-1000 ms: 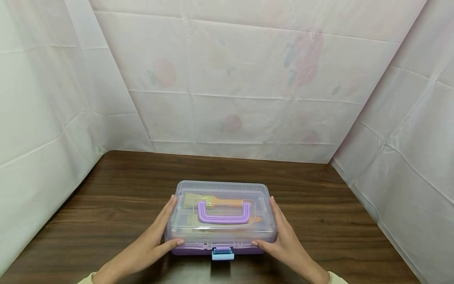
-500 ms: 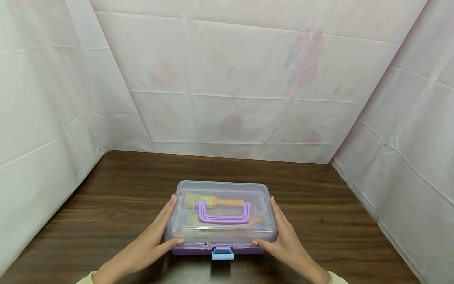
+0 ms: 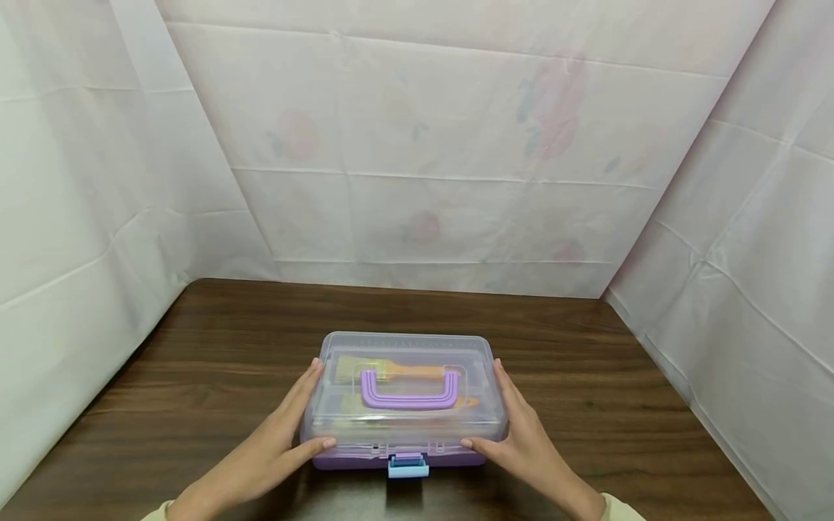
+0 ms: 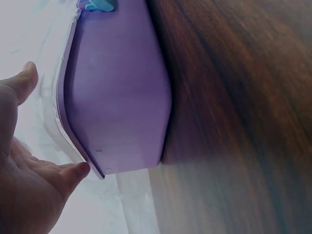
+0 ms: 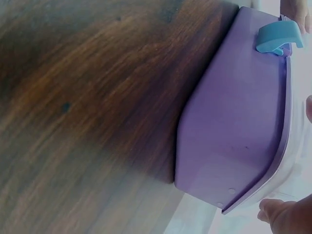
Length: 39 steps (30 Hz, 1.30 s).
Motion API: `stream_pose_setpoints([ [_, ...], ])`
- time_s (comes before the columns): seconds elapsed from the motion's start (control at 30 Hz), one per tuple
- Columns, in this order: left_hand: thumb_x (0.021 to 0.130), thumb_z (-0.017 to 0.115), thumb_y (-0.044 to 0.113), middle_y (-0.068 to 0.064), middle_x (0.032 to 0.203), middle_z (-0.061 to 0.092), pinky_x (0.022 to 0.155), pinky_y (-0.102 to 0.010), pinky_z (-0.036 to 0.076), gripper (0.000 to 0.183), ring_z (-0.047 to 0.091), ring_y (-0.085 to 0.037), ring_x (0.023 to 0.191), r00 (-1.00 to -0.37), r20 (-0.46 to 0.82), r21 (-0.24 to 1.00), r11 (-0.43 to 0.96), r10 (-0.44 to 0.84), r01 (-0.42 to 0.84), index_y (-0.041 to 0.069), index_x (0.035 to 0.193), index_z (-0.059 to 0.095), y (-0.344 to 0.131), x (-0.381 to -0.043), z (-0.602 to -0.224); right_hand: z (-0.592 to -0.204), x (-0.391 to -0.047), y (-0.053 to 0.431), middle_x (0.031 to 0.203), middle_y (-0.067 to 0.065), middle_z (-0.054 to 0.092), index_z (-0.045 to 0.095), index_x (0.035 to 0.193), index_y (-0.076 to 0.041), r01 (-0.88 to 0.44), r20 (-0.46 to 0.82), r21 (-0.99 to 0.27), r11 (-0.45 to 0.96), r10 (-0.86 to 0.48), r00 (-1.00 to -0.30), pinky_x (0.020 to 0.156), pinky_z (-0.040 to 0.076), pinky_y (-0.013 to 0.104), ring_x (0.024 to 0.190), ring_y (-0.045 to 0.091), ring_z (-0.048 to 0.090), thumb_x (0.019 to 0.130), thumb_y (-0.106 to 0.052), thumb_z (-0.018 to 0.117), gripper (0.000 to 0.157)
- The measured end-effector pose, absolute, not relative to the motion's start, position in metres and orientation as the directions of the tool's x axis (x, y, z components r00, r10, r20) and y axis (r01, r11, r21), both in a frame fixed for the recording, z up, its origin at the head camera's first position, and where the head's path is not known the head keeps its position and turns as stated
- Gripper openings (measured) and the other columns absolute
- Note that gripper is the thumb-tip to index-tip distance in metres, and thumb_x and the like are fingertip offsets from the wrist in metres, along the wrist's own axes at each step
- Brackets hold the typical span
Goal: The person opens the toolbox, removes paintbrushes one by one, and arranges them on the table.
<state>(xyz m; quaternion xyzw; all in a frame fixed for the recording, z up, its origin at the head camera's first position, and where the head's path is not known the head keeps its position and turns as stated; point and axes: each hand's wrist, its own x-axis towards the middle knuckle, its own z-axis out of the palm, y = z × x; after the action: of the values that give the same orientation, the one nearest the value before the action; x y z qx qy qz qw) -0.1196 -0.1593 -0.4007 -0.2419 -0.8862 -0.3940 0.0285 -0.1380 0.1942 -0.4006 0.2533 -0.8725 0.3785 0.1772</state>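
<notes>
A box with a purple base (image 4: 117, 87) and a clear lid (image 3: 404, 427) sits on the table, its lid down. On the lid lies a purple carrying handle (image 3: 409, 401). A light blue latch (image 5: 279, 37) sticks out from the front. Through the lid I see a flat paintbrush (image 3: 417, 371) with an orange handle, and part of another orange handle below it. My left hand (image 3: 274, 445) rests along the box's left side, fingers straight and thumb at the front corner of the lid. The right hand (image 3: 528, 441) mirrors it on the right side.
The dark wood-grain table (image 3: 619, 405) extends on both sides of the box and behind it. Pale cloth sheets (image 3: 417, 181) with faded fruit prints hang at the back, left and right, down to the table's edges.
The view shifts very slightly. Both hands and the box keep their places relative to each other, and nothing has been lifted or let go.
</notes>
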Motion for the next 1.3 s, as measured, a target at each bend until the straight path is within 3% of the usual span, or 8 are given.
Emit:
stream_pose_setpoints([
  [0.3, 0.083, 0.056, 0.039, 0.001, 0.147, -0.004, 0.094, -0.056, 0.023, 0.085, 0.008, -0.026, 0.131, -0.881, 0.263, 0.651, 0.602, 0.393, 0.462, 0.021, 0.142, -0.003, -0.158, -0.120, -0.398, -0.397, -0.139, 0.195, 0.141, 0.012, 0.026, 0.016, 0.141, -0.013, -0.550, 0.482, -0.578, 0.603, -0.293, -0.826, 0.094, 0.026, 0.013, 0.121, 0.024, 0.034, 0.058, -0.040, 0.078, 0.107],
  [0.5, 0.084, 0.057, 0.035, -0.001, 0.147, -0.001, 0.095, -0.056, 0.022, 0.084, 0.011, -0.030, 0.130, -0.878, 0.295, 0.658, 0.585, 0.378, 0.473, 0.020, 0.142, -0.002, -0.158, -0.122, -0.396, -0.393, -0.140, 0.194, 0.138, 0.017, 0.030, 0.017, 0.141, -0.010, -0.535, 0.467, -0.589, 0.605, -0.286, -0.837, 0.086, 0.042, 0.033, 0.115, 0.023, 0.041, 0.058, -0.037, 0.079, 0.107],
  [0.6, 0.084, 0.057, 0.033, -0.002, 0.147, 0.000, 0.095, -0.058, 0.021, 0.084, 0.012, -0.032, 0.130, -0.875, 0.303, 0.667, 0.572, 0.377, 0.477, 0.019, 0.142, -0.002, -0.157, -0.124, -0.395, -0.389, -0.141, 0.194, 0.138, 0.017, 0.030, 0.018, 0.141, -0.009, -0.522, 0.448, -0.613, 0.593, -0.284, -0.848, 0.087, 0.040, 0.039, 0.116, 0.023, 0.040, 0.059, -0.037, 0.079, 0.106],
  [1.3, 0.083, 0.058, 0.036, -0.008, 0.144, 0.019, 0.096, -0.052, 0.028, 0.079, 0.027, -0.030, 0.124, -0.882, 0.347, 0.613, 0.635, 0.319, 0.471, 0.021, 0.143, 0.008, -0.157, -0.130, -0.384, -0.370, -0.147, 0.194, 0.136, 0.016, 0.034, 0.024, 0.137, -0.001, -0.449, 0.364, -0.617, 0.646, -0.271, -0.891, 0.094, 0.034, 0.041, 0.119, 0.026, 0.038, 0.061, -0.044, 0.076, 0.102],
])
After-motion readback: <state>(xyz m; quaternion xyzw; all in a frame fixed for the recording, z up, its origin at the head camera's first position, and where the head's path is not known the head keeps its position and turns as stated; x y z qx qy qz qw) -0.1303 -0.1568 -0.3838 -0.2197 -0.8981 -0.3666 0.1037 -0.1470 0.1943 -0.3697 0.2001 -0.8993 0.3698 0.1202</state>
